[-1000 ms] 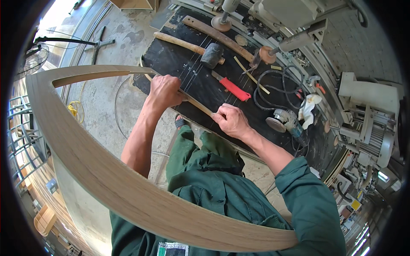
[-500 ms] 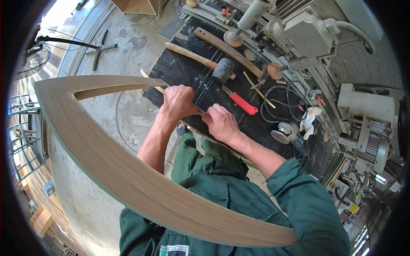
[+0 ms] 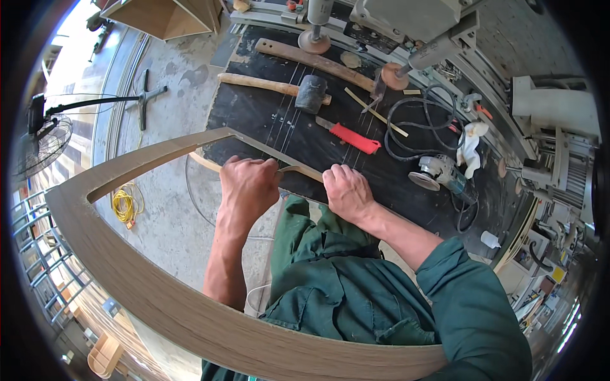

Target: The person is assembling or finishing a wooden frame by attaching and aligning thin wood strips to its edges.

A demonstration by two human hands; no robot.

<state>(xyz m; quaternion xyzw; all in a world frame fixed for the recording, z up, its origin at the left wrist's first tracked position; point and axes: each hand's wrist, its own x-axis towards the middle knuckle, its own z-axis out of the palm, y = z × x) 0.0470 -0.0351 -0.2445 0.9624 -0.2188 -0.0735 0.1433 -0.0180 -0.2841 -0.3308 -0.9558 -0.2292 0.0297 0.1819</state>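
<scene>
A large curved wooden frame [image 3: 210, 317] with wood-grain faces arcs across the view, passing in front of my body and over my right sleeve. Its narrow far bar [image 3: 270, 151] slants down toward my right hand. My left hand [image 3: 250, 185] is closed beside this bar, thumb toward the right. A thin pale strip [image 3: 290, 168], seemingly wood, bows slightly between my hands; a similar pale end [image 3: 204, 161] sticks out left of my left fist. My right hand [image 3: 348, 192] is curled closed where strip and bar meet. My fingers hide how each is gripped.
On the black worktop lie a rubber mallet [image 3: 311, 94], a long-handled hammer [image 3: 318, 61], a red-handled knife [image 3: 354, 138], a thin stick [image 3: 375, 111] and an angle grinder [image 3: 438, 174] with a looped cord. Machine clamps [image 3: 314, 39] overhang it. Yellow cable [image 3: 127, 204] lies coiled on the floor.
The frame's far corner has dropped lower and moved closer. My left hand has moved down and slightly left, my right hand right and down, so they are farther apart and more strip shows.
</scene>
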